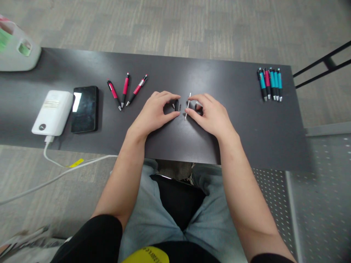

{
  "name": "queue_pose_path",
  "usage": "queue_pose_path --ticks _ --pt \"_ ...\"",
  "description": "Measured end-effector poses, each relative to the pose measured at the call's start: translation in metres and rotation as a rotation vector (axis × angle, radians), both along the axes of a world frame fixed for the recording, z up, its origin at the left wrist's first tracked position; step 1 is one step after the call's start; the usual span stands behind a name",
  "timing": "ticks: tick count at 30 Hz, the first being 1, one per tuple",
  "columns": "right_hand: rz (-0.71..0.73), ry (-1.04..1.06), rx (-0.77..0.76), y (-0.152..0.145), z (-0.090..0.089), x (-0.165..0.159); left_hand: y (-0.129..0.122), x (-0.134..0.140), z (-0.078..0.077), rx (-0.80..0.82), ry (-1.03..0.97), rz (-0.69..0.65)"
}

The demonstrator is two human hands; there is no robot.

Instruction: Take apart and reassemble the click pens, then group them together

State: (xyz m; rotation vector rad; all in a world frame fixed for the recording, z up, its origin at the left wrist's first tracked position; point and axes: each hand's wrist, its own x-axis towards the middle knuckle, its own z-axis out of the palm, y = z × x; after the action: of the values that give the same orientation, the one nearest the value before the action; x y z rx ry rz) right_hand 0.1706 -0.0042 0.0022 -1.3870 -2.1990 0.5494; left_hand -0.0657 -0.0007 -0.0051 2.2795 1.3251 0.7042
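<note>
My left hand (pixel 156 112) rests on the dark table with thumb and forefinger apart, curved around small black pen parts (pixel 176 105) lying between them. Opposite it, my right hand (pixel 208 113) also has its thumb and forefinger spread. A thin silvery pen refill (pixel 188 106) lies slanted along the tips of these two fingers; they touch or nearly touch it. Within the curve of the right hand shows a small whitish piece (pixel 198 104), partly hidden by the fingers and too small to name.
Left of my hands lie three red-and-black pens (pixel 125 89). Beyond them are a black phone (pixel 85 109) and a white power bank (pixel 53 113) with a cable. A white basket (pixel 20 58) stands far left. Several blue and red pens (pixel 270 84) lie in a row at right.
</note>
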Motion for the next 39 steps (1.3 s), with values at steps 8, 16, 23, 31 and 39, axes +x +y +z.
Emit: queue_pose_path --ticks 8,16,23,31,39 --pt "-0.033 0.123 -0.006 0.011 -0.016 0.008 -0.001 -0.01 0.0 -0.04 -0.056 0.12" --pt "-0.05 0.171 0.125 0.016 -0.018 0.019 0.002 -0.011 -0.002 -0.034 -0.066 0.1" --pt "-0.112 0.036 0.088 0.003 0.012 0.014 0.003 -0.013 -0.004 -0.036 -0.067 0.087" --pt "-0.049 0.163 0.064 -0.002 0.022 0.009 -0.004 0.0 0.011 0.05 -0.176 0.175" --pt "0.075 0.105 -0.02 -0.002 0.019 -0.001 -0.016 0.034 0.025 -0.015 -0.144 0.09"
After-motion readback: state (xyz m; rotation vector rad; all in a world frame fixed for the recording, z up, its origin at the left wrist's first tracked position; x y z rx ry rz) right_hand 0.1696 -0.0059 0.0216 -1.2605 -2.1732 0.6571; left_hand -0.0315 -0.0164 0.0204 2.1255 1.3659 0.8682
